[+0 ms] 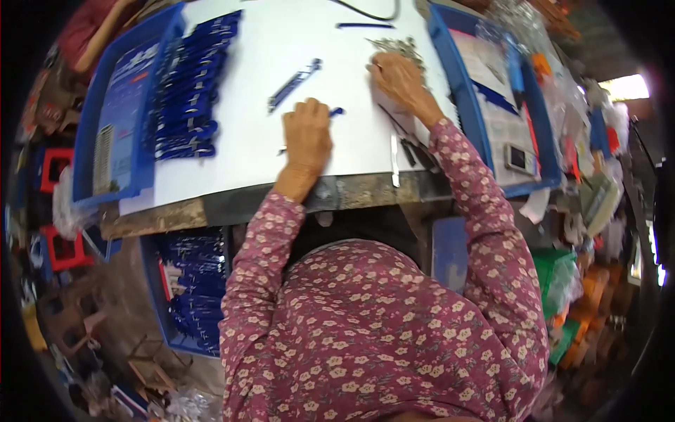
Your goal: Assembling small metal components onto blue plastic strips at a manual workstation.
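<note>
On the white tabletop [239, 126], my left hand [308, 137] is closed over a narrow blue strap [338, 111], whose end pokes out on the right. A thin dark end also shows left of the hand. My right hand [402, 81] is at the near side of a heap of small metal clips [401, 48], its fingers bent together; whatever they pinch is hidden. Just beyond my left hand lies a folded blue strap with metal fittings [295, 84]. Under my right wrist are dark-handled tools [415, 151] and a thin silver blade-like strip [394, 162].
A thick row of blue straps [193, 91] lies at the left beside a blue tray [144, 158]. Another blue tray [485, 151] at the right holds papers and a small boxy device [519, 159]. Below the table edge, a blue crate [163, 325] holds more straps. Someone's arm [95, 35] shows far left.
</note>
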Demonstrator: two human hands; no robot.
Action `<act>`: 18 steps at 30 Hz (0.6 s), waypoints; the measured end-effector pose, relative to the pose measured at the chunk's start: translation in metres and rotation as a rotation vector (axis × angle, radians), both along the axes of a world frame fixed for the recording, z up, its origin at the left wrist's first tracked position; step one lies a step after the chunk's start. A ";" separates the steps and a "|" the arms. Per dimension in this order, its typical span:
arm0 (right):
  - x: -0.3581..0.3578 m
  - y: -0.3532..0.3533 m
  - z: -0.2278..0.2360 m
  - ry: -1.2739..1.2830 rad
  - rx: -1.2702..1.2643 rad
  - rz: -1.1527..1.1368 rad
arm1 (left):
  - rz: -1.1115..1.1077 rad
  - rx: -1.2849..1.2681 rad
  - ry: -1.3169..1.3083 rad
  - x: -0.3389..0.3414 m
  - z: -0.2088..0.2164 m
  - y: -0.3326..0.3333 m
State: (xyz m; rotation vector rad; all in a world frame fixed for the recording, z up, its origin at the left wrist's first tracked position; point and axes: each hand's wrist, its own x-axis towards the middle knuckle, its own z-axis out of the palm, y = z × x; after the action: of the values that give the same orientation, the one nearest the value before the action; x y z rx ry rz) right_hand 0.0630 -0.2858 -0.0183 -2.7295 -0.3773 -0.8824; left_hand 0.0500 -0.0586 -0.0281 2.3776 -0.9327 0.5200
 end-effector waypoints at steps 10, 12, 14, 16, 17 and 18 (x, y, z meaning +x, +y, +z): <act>-0.023 0.020 0.005 0.228 -0.225 -0.220 | 0.042 -0.171 -0.077 -0.015 -0.007 -0.001; -0.029 0.026 0.010 0.226 -0.193 -0.187 | 0.033 -0.136 0.015 -0.021 0.004 0.003; -0.036 0.030 0.019 0.238 -0.169 -0.164 | 0.030 -0.157 0.015 -0.022 0.009 0.004; -0.041 0.035 0.029 0.369 -0.116 -0.134 | 0.025 -0.176 0.020 -0.020 0.014 0.006; -0.045 0.036 0.029 0.310 -0.100 -0.118 | 0.000 -0.263 0.038 -0.020 0.017 0.005; -0.047 0.037 0.031 0.306 -0.101 -0.106 | -0.025 -0.351 0.056 -0.019 0.018 0.006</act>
State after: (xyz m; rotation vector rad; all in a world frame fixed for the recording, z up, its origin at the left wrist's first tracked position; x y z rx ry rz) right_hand 0.0156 -0.2492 0.0127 -2.9387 -0.2234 -0.4655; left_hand 0.0307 -0.0528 -0.0099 2.0518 -0.7741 0.5540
